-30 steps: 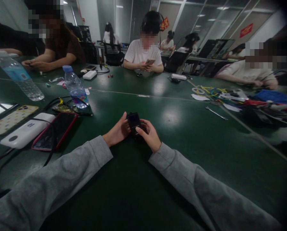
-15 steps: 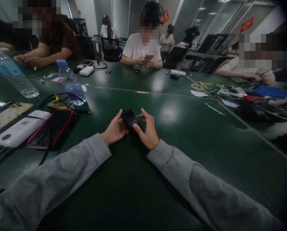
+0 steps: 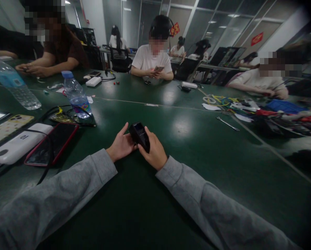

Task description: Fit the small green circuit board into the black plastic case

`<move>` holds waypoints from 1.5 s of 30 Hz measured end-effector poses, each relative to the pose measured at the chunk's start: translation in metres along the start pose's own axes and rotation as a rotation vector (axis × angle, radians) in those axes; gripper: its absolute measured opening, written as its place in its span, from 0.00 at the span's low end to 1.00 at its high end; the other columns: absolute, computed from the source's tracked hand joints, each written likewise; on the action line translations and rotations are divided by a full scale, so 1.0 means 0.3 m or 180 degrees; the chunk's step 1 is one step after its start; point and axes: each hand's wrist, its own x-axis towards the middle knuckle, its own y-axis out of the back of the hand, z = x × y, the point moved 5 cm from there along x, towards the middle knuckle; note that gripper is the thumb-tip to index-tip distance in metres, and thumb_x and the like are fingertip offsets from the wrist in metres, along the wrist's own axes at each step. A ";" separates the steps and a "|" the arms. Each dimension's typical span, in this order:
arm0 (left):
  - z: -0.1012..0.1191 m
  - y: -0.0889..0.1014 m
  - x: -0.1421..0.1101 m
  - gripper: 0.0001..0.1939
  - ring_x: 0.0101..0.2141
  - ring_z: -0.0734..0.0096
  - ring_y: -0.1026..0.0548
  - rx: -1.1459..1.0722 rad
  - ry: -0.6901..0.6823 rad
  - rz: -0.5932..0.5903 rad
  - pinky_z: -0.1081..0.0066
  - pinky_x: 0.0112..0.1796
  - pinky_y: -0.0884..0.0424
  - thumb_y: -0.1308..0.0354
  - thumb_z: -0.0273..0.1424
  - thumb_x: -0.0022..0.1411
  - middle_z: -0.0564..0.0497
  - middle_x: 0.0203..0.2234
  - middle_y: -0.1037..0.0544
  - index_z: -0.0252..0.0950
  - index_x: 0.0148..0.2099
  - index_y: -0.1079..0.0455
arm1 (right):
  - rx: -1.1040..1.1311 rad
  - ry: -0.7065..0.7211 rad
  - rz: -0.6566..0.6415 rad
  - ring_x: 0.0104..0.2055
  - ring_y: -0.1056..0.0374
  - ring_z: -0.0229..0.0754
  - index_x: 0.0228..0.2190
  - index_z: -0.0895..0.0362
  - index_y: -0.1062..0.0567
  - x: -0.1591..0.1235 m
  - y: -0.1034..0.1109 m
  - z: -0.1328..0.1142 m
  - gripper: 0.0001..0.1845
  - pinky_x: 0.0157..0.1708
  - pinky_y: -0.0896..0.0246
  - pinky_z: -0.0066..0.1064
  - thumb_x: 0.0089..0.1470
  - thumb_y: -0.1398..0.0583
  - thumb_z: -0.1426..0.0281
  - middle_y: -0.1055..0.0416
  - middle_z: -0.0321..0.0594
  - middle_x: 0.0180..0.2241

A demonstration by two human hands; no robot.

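A small black handheld device [image 3: 141,137] with a little screen and a row of buttons is held tilted above the green table. My right hand [image 3: 155,149] is closed round its right side, thumb on the near side and fingers along the far side. My left hand [image 3: 121,144] is at the device's left side, palm turned toward it. Its thumb sticks up apart from the device; the fingertips reach to the device's lower left edge and are partly hidden by it.
To the left lie a red-edged phone [image 3: 52,144], a white power bank [image 3: 21,142], a patterned phone case [image 3: 10,128], cables and water bottles [image 3: 78,93]. At the right are a wrench [image 3: 227,124] and a heap of cables [image 3: 280,113]. Several people sit around the table.
My right hand has closed round the device, where before its fingers were spread beside it. My left thumb has moved off the device's edge. The camera view has tipped slightly upward.
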 end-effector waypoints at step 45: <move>0.003 -0.027 -0.016 0.36 0.48 0.55 0.24 -0.0751 0.0358 -0.0401 0.59 0.48 0.30 0.57 0.51 0.67 0.33 0.48 0.24 0.26 0.63 0.42 | -0.0908 -0.0352 0.0407 0.56 0.39 0.55 0.59 0.57 0.38 0.040 0.072 0.202 0.28 0.55 0.38 0.53 0.60 0.46 0.60 0.38 0.54 0.52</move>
